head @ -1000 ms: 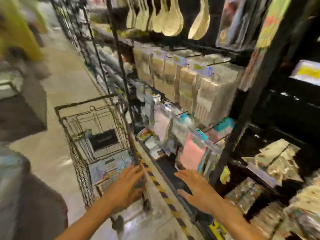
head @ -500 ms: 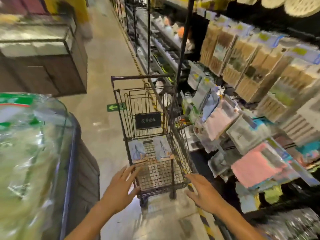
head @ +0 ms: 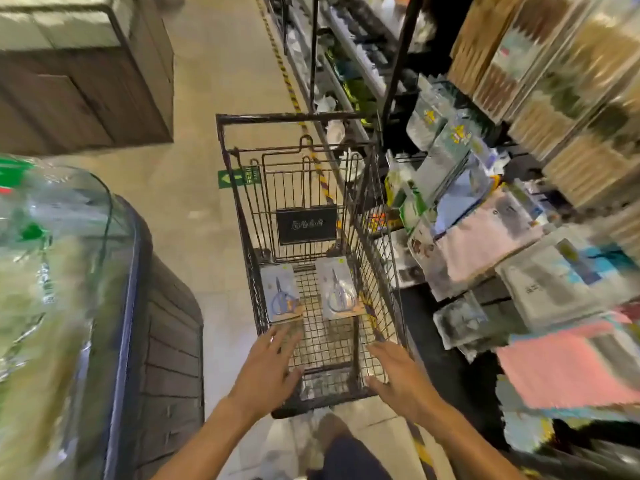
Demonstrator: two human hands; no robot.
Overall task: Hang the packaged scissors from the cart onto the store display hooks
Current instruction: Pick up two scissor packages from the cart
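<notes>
Hands reaching over the near rim of the wire cart (head: 239,202): left hand (head: 268,370) and right hand (head: 398,379) are hovering with fingers spread, grasping nothing. Two packaged scissors are lying flat on the basket floor just ahead, long axes pointing away; the left pack (head: 280,295) is sitting nearest the left fingertips, the right pack (head: 341,289) slightly farther. Display shelving (head: 519,237) is running along the right of the tiled aisle.

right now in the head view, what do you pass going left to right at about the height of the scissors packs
glass-fronted case → left scissors pack → right scissors pack → right wall of the cart → pink packaged cloths on the display
</notes>
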